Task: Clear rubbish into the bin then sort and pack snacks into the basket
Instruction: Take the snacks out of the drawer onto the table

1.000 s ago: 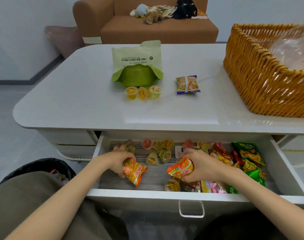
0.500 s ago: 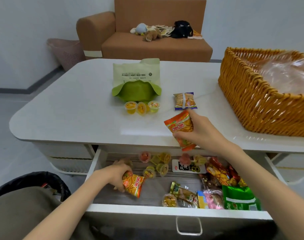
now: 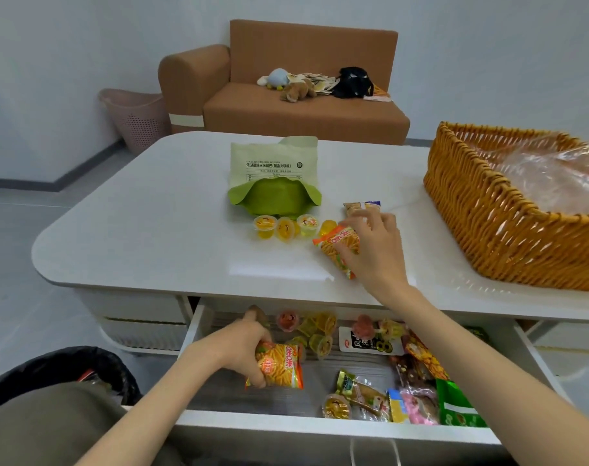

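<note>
Right hand [image 3: 375, 253] fingers pinch an orange snack packet [image 3: 335, 245] lying on the tabletop [image 3: 152, 230], just beside the jelly cups [image 3: 284, 227]. Left hand [image 3: 241, 348] fingers grip a second orange packet [image 3: 281, 366] inside the open drawer [image 3: 286, 423]. Wicker basket [image 3: 488, 230] sits on the tabletop's right side, apart from both packets.

Two orange snack packets [image 3: 279, 368], three jelly cups [image 3: 284, 227] in a row, one green pouch [image 3: 274, 183] — one wicker basket [image 3: 488, 223]
</note>
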Available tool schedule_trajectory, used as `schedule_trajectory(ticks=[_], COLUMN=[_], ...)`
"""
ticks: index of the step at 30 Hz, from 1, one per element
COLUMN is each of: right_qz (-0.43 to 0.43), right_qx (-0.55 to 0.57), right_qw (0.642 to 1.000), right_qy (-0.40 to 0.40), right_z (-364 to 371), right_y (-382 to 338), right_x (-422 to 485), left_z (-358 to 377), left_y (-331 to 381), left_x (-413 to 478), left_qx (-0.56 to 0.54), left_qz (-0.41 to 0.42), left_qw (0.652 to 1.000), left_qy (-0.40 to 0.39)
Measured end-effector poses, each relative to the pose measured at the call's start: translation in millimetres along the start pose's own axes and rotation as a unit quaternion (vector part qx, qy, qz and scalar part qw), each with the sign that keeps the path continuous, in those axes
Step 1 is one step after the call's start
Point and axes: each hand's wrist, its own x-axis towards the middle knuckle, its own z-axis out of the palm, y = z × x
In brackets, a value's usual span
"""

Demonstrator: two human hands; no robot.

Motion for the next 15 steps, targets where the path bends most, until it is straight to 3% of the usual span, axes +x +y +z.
schedule_trajectory(ticks=[4,8,12,15], right_qz=[-0.067,-0.023,0.030,0.046], right_qx=[-0.008,-0.024,-0.012,0.025], right_qw=[0.996,0.995,0.984,0.979], right_qy=[-0.050,-0.092,-0.178,-0.196], right_z=[7.4,10.0,10.4,13.2], right_y=[6.0,19.5,32.0,39.6], right_x=[-31.4,-35.1,-26.3,-23.0], left_z=[-13.1,-40.6,-62.9,-73.0], left_y=[20.6,30.5,33.0,39.9], left_x=[-21.3,-42.3,-36.0,-9.5], left_qx=[-0.046,-0.152,-0.263,-0.247], left_qz=[0.078,0.127,0.122,0.100], left_qw=[0.995,0.977,0.930,0.902], left_qy=[0.041,0.084,0.225,0.340])
